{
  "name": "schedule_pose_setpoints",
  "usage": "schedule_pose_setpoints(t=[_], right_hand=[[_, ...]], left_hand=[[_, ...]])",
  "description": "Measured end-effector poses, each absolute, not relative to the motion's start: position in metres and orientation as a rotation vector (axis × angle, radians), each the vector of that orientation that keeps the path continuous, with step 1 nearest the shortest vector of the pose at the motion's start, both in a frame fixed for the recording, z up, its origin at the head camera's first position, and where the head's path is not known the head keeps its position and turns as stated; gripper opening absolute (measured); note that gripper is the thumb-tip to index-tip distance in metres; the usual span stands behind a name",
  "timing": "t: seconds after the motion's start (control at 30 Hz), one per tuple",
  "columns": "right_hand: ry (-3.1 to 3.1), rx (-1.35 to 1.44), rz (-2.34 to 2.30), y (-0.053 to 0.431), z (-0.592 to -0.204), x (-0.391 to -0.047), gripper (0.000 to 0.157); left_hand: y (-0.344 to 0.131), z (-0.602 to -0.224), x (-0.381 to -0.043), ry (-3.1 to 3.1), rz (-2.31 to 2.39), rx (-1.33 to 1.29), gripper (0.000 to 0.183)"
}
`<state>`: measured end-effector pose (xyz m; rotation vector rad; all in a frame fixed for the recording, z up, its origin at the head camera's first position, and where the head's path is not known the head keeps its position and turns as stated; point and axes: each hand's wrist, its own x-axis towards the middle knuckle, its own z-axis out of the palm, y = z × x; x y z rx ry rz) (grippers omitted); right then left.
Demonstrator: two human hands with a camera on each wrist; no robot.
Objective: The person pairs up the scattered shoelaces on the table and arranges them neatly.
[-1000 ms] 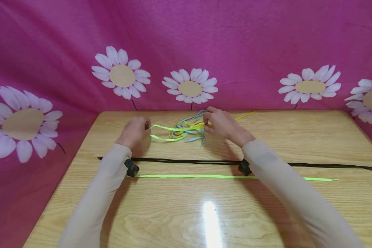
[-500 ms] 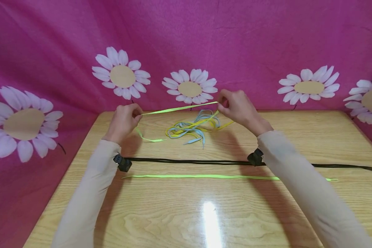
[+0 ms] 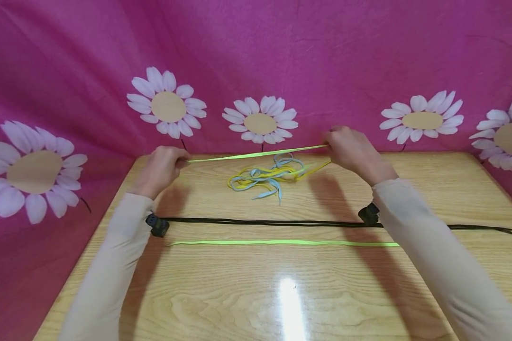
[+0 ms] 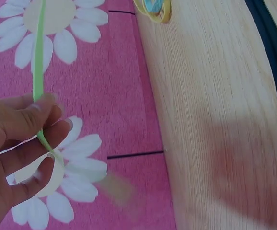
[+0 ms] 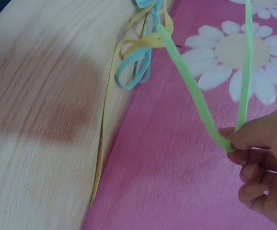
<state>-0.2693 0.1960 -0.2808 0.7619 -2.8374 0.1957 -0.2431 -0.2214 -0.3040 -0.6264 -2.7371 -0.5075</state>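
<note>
A flat neon green shoelace (image 3: 258,154) is stretched above the back of the table between my two hands. My left hand (image 3: 160,170) pinches it near one end; in the left wrist view thumb and forefinger grip it and the tail runs down behind the other fingers. My right hand (image 3: 358,154) pinches it further along. The right wrist view shows the lace (image 5: 191,91) bending at those fingertips and running back down to the pile. Light blue lace (image 3: 279,194) and yellow lace (image 5: 99,158) lie tangled beneath, on the table.
A pair of black laces (image 3: 260,222) lies straight across the table, under both forearms. Nearer me, another neon green lace (image 3: 281,242) lies parallel to them, its right part hidden by my right sleeve. A pink cloth with printed daisies (image 3: 333,61) hangs behind the table.
Both hands rose from the pile with the green lace, then spread apart, the right hand moving further right. The lace's span between them grew longer, while the blue and yellow laces stayed behind.
</note>
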Motion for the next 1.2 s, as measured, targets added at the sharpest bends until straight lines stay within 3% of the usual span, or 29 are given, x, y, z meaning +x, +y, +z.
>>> schedule_pose_setpoints(t=[0.27, 0.8, 1.0, 1.2], right_hand=[[-2.764, 0.715, 0.074, 0.225, -0.280, -0.267, 0.006], [-2.726, 0.548, -0.006, 0.268, -0.279, -0.266, 0.004], [-2.652, 0.395, 0.123, 0.267, -0.276, -0.268, 0.028], [-2.659, 0.474, 0.435, 0.258, -0.274, -0.268, 0.011]], left_hand=[[-0.241, -0.296, -0.234, -2.773, -0.439, -0.596, 0.031], [-0.276, -0.298, -0.220, -2.696, -0.434, -0.423, 0.011], [-0.281, -0.299, -0.215, -2.701, -0.436, -0.323, 0.015], [-0.284, -0.303, -0.213, -2.699, -0.466, -0.279, 0.019]])
